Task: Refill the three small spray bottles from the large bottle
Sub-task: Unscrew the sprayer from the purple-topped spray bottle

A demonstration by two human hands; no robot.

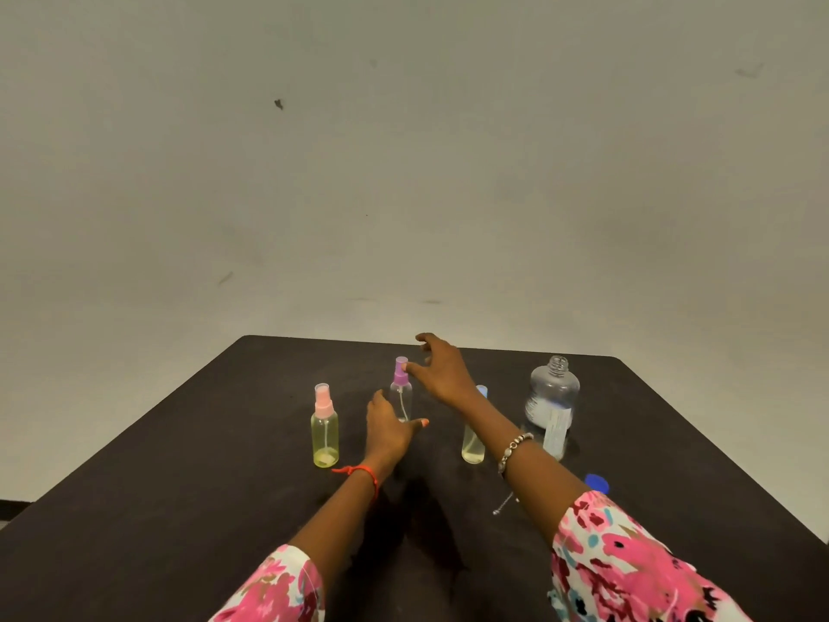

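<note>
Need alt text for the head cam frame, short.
Both hands reach for the purple-capped spray bottle mid-table: right hand at its cap, left hand by its base. A pink-capped bottle stands left; a blue-capped bottle, the uncapped large bottle and a blue cap sit right.

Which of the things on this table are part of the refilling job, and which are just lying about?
Part of the job:
large bottle, uncapped
blue cap
pink-topped spray bottle
purple-topped spray bottle, which both hands are reaching for
blue-topped spray bottle

Lying about:
Nothing loose. Only the dark table and the wall.
</note>
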